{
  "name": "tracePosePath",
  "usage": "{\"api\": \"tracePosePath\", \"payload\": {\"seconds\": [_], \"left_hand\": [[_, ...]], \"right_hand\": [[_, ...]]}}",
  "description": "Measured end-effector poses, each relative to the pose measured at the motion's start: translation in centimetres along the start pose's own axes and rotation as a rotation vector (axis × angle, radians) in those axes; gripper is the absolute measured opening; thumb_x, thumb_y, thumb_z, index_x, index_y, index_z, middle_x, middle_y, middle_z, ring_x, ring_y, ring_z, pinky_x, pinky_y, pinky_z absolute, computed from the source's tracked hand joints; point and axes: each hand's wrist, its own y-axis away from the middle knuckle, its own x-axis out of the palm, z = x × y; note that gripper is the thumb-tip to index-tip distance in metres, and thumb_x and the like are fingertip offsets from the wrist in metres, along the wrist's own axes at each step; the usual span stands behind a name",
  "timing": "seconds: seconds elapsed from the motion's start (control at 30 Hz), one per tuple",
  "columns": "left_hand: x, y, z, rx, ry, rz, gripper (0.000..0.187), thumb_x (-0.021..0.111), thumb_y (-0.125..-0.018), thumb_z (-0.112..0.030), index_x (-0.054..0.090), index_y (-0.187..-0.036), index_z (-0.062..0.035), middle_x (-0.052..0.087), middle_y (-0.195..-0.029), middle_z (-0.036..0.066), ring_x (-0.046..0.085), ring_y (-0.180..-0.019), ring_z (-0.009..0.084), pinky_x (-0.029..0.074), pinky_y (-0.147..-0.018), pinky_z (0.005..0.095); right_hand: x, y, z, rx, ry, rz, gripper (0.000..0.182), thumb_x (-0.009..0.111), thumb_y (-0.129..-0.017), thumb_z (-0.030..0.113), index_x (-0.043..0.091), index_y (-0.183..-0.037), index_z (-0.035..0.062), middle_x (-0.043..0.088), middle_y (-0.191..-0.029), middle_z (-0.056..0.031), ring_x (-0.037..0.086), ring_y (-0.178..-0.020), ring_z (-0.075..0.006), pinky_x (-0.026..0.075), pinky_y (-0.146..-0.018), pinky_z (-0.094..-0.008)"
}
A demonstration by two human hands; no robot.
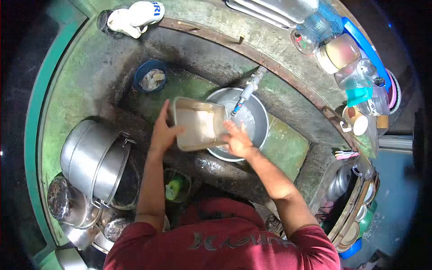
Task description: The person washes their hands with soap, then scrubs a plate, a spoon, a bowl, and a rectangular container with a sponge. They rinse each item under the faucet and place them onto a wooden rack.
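A rectangular, translucent plastic container is tilted in front of me, its open side toward the camera. My left hand grips its left side, thumb over the edge and fingers along the outside. At the right edge, my right hand holds it too, somewhat blurred by motion. Partly behind the container stands a round metal basin with water in it. A grey tap with a blue part at its spout reaches over this basin from the wall.
A blue basket with scraps sits in the sink's back left corner. Large metal pots are piled at left. Jars and a cup line the right ledge, near white bottles at upper left. A green item lies below my arms.
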Motion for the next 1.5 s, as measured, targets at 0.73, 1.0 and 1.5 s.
{"api": "tracePosePath", "payload": {"seconds": [0.73,1.0,1.5], "left_hand": [[10.9,-2.8,9.7,-0.494,0.621,0.241,0.057,0.055,-0.079,-0.045,0.054,-0.119,-0.0049,0.06,-0.111,0.012,0.058,-0.104,0.0238,0.049,-0.082,0.0437],[17.5,1.3,10.2,-0.58,0.842,0.33,0.052,0.06,-0.078,-0.031,0.047,-0.124,-0.0115,0.059,-0.084,0.006,0.057,-0.063,0.0175,0.047,-0.05,0.0336],[12.0,-1.4,6.7,0.242,0.355,-0.01,0.09,0.056,-0.063,-0.002,0.023,-0.147,-0.004,0.044,-0.136,0.017,0.044,-0.125,0.0268,0.036,-0.104,0.0343]], "right_hand": [[-3.2,0.6,-4.6,0.4,-0.607,-0.071,0.017,0.057,-0.082,0.013,0.067,-0.092,0.0038,0.068,-0.089,-0.0175,0.066,-0.082,-0.0281,0.05,-0.073,-0.0368],[0.6,-5.2,-4.1,0.376,-0.137,0.195,0.029,0.059,-0.076,0.027,0.071,-0.086,0.0033,0.068,-0.091,-0.0207,0.067,-0.088,-0.0372,0.053,-0.076,-0.0443],[0.9,-6.7,-3.4,0.077,-0.374,-0.248,0.016,0.057,-0.079,0.015,0.064,-0.088,0.0048,0.064,-0.083,-0.0189,0.063,-0.082,-0.0348,0.05,-0.075,-0.0453]]}}
